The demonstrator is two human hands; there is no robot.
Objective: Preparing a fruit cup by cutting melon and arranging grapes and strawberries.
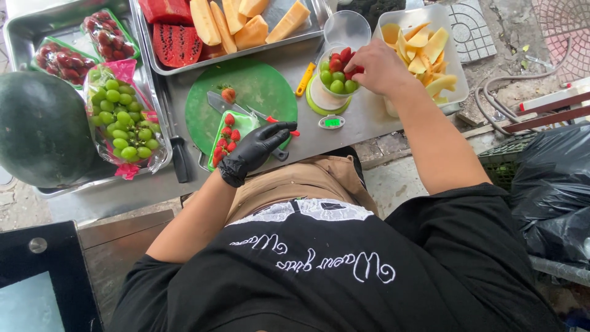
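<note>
Two hands are working over a steel surface (pixel 362 120) crowded with fruit. The right hand (pixel 376 66), bare, is reaching forward and pinching a strawberry (pixel 353 71) between its fingertips, right at the rim of a clear cup (pixel 337 79) already holding green grapes and more strawberries. The cup is sitting on a small green scale (pixel 326 107), so the berry is lying directly above the cup's mouth, with the hand coming at it from the right side.

The left hand (pixel 255 150), in a black glove, is resting lower down, fingers loosely spread and grasping nothing, touching the near edge of a green tray of strawberries (pixel 227 136) on a round green cutting board (pixel 258 86). A knife (pixel 224 104) is lying across that board (its long axis is running from upper left to lower right). The right hand is plainly the nearer one to the cup; the gloved one is well apart from it.

A bag of green grapes (pixel 123 117) and a whole watermelon (pixel 40 129) are sitting further left, and a tub of yellow fruit slices (pixel 424 49) is standing just behind the right hand.
</note>
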